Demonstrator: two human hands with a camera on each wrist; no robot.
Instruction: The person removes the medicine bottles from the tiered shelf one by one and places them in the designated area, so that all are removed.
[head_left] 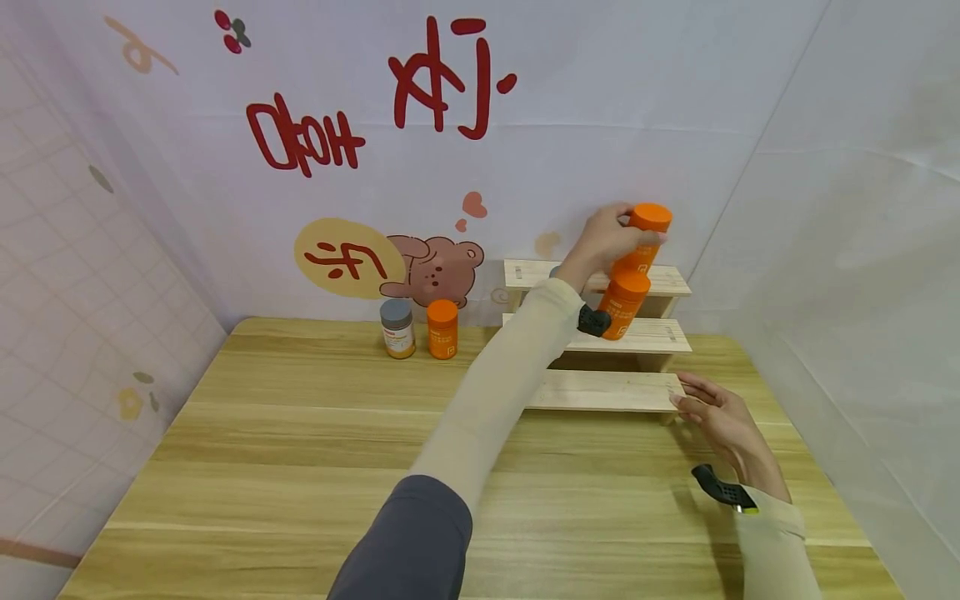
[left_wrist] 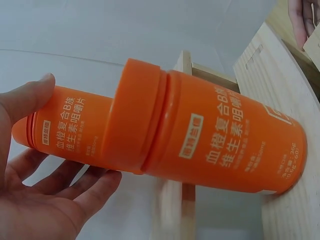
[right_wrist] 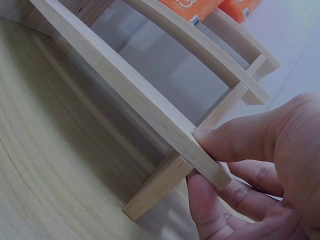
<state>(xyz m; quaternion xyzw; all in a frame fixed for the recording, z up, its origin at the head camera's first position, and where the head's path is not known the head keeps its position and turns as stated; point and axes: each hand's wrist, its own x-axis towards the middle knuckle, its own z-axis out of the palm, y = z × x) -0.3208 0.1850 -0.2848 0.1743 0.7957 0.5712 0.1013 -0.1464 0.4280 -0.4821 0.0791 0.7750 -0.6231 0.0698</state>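
My left hand (head_left: 606,237) grips an orange pill bottle (head_left: 651,218) near its cap, at the top step of a three-tier wooden shelf (head_left: 592,389). In the left wrist view, the thumb and fingers curl round that bottle (left_wrist: 75,125); whether its base touches the board is hidden. A second orange bottle (head_left: 625,307) stands on the middle step, just in front of it. My right hand (head_left: 723,421) pinches the right end of the lowest board, thumb on top and fingers beneath, as the right wrist view shows at the board's end (right_wrist: 210,167).
On the wooden table (head_left: 300,467), left of the shelf, stand a grey-capped bottle (head_left: 397,329) and another orange bottle (head_left: 442,330). A printed white cloth (head_left: 600,100) hangs behind, with further cloth at both sides. My left forearm covers the shelf's left part.
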